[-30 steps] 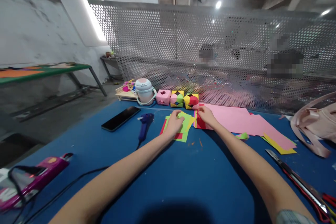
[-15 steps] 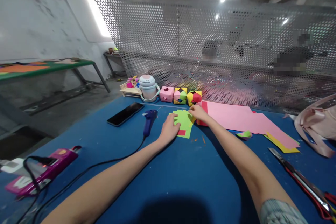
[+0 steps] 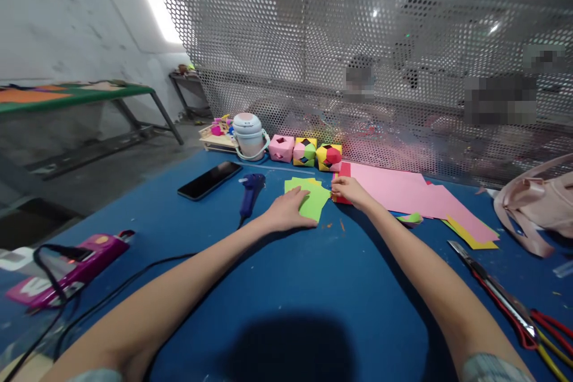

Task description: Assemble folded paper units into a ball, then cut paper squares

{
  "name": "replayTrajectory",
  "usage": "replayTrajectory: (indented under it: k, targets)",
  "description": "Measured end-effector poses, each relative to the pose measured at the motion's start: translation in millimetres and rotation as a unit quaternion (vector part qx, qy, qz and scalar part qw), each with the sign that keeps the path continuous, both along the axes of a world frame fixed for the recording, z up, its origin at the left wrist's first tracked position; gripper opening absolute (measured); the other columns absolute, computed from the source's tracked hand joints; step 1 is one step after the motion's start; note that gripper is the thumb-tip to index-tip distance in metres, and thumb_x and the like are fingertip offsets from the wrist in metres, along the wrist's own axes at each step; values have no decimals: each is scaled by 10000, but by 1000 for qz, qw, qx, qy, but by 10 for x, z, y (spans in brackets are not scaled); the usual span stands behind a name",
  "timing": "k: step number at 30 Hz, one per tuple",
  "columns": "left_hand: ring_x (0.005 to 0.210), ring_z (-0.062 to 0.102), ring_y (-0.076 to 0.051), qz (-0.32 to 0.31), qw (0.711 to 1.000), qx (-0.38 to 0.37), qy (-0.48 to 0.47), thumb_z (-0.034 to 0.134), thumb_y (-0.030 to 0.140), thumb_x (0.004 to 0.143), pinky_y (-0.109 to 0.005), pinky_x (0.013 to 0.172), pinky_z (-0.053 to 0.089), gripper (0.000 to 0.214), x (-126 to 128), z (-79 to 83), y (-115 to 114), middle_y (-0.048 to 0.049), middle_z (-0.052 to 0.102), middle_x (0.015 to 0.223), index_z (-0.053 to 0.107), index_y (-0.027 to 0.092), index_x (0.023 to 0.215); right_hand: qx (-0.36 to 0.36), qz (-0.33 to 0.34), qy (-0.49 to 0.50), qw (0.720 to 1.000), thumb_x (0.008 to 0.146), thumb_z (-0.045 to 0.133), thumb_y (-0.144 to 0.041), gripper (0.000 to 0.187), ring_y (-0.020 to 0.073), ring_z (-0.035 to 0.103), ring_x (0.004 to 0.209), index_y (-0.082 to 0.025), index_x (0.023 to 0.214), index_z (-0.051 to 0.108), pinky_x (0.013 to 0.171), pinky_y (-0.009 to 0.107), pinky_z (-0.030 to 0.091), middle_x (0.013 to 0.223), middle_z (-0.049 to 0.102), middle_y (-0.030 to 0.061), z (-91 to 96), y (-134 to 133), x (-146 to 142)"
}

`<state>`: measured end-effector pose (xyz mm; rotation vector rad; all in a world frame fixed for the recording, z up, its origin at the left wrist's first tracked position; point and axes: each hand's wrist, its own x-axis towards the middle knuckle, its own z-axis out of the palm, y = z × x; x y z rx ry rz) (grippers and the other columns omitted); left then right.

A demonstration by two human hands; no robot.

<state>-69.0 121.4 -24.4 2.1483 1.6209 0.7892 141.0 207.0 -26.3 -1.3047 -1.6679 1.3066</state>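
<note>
Several light-green paper pieces (image 3: pixel 311 198) lie loosely stacked, a bit of yellow showing at their back edge. My left hand (image 3: pixel 289 213) rests on their left and near side, fingers spread and thumb stretched out along the near edge. Pinched fingers of my right hand (image 3: pixel 350 190) meet the right corner of the green paper; the exact grip is too small to make out fully. Just behind that hand lies a strip of red paper (image 3: pixel 345 171). Left of the papers is a blue hot glue gun (image 3: pixel 251 191), its cord running toward me.
Folded paper cubes (image 3: pixel 305 152) line the back beside a lidded jar (image 3: pixel 249 137). Pink sheets (image 3: pixel 389 188) spread rightward. A black phone (image 3: pixel 209 180) and purple power strip (image 3: pixel 80 265) are left. A utility knife (image 3: pixel 492 292), scissors (image 3: pixel 553 331) and bag (image 3: pixel 548 209) are right.
My left thumb has moved outward to the near edge of the green pieces. A red piece that showed on top is out of sight. My right hand has shifted slightly right.
</note>
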Motion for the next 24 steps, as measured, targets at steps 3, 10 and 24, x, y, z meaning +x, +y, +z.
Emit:
replayTrajectory:
  k: [3, 10, 24]
  targets:
    - [1225, 500, -375, -9, 999, 12, 30, 817, 390, 527, -448, 1037, 391, 568, 54, -5, -66, -147, 535, 1312, 635, 215, 1036, -5, 12, 22, 1000, 925, 580, -334, 328, 214, 617, 995, -163, 1204, 559, 829, 420, 537, 1193, 593, 85, 3, -131, -44]
    - [1195, 509, -315, 19, 995, 47, 90, 592, 244, 787, -434, 1034, 391, 168, 93, -58, -78, -143, 536, 1286, 629, 197, 944, 72, -5, 32, 997, 903, 587, -281, 236, 170, 647, 889, -151, 1099, 611, 800, 362, 548, 1034, 663, 57, 126, -371, -33]
    - [1068, 572, -325, -13, 980, 63, 189, 402, 152, 848, -448, 907, 428, 271, 109, 131, -141, -165, 632, 1110, 671, 178, 832, 238, -142, -251, 928, 728, 509, -143, 351, 239, 656, 1007, -184, 1028, 686, 936, 439, 489, 1098, 700, 109, 796, -1117, 2082]
